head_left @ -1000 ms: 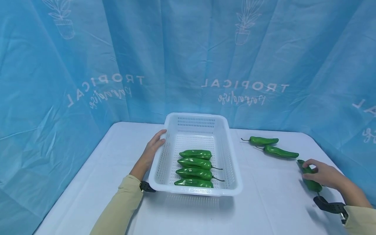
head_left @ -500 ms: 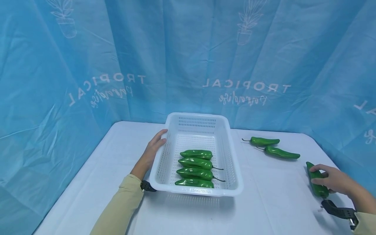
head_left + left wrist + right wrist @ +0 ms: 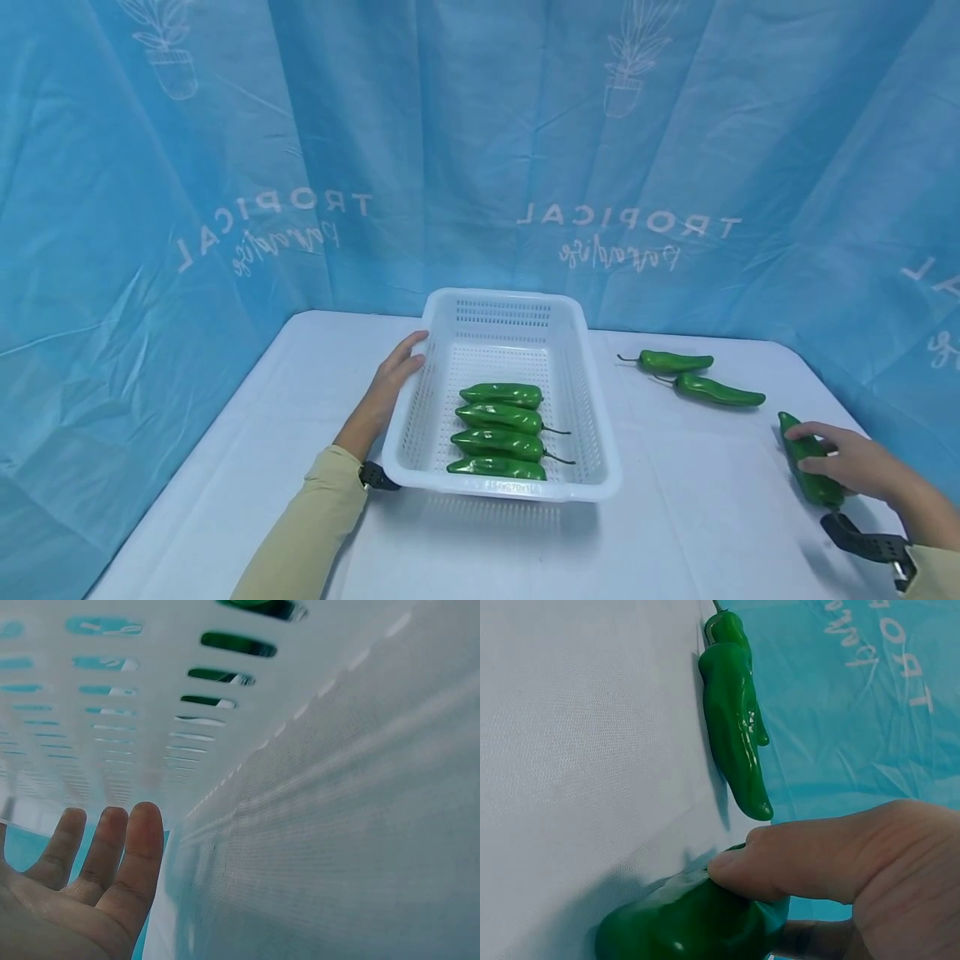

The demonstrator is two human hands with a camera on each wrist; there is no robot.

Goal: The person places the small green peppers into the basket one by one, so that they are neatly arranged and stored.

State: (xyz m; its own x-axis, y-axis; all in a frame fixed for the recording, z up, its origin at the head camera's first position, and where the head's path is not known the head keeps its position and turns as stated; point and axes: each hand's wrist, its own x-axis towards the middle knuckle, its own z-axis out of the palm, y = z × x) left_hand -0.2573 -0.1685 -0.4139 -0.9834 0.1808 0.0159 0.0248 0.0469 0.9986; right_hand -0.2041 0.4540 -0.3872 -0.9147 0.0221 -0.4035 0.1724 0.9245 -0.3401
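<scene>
At the right of the table, my right hand (image 3: 855,462) grips a long green chili pepper (image 3: 801,450) with thumb and fingers. In the right wrist view the thumb (image 3: 735,870) lies across that pepper's side. My left hand (image 3: 382,387) is at the left wall of a white perforated basket (image 3: 592,400). Its fingers (image 3: 139,862) look straight in the left wrist view, close to the slotted wall. Several green peppers (image 3: 498,417) lie in a row inside the basket. Two more peppers, one farther back (image 3: 671,361) and one nearer (image 3: 720,390), lie right of it.
A white cloth covers the table (image 3: 690,517). Blue printed curtains (image 3: 480,150) hang behind it and at both sides. The basket stands near the table's middle, its far rim close to the back curtain.
Over the last second my right hand and its pepper have shifted slightly right and toward me, with little movement in the latter half. The left hand and basket have stayed put.
</scene>
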